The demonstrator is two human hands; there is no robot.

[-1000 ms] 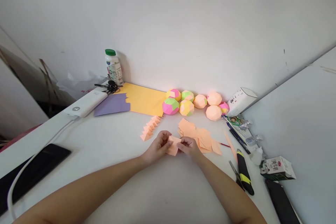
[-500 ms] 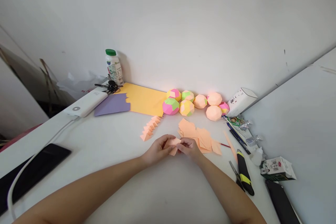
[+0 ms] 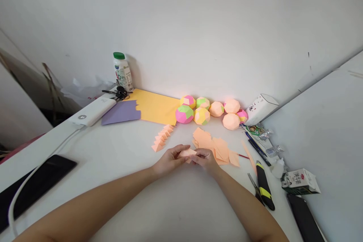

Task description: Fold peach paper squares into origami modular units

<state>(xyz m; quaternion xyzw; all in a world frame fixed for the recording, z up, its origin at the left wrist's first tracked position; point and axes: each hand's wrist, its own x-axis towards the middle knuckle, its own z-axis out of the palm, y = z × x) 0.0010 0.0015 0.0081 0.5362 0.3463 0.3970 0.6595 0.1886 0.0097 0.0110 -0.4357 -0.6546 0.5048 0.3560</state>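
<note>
My left hand [image 3: 169,160] and my right hand [image 3: 206,160] meet at the middle of the white table [image 3: 119,166], both pinching one small peach paper piece [image 3: 187,153] between their fingertips. The piece is folded narrow and lies low over the table. Just behind my right hand is a loose pile of peach paper squares [image 3: 217,146]. A row of folded peach paper units [image 3: 161,137] lies behind my left hand.
Several coloured paper balls [image 3: 202,115] sit by the wall, beside yellow paper [image 3: 154,107] and purple paper [image 3: 121,112]. A bottle [image 3: 121,71], keys [image 3: 120,93], power bank [image 3: 91,112] and phone [image 3: 31,187] lie left. Scissors [image 3: 254,189], black-yellow cutter [image 3: 264,186], pens [image 3: 256,147] and carton [image 3: 300,181] lie right.
The peach paper piece has been folded down from a wider flat shape into a narrower one between my fingers. My hands stayed in the same place.
</note>
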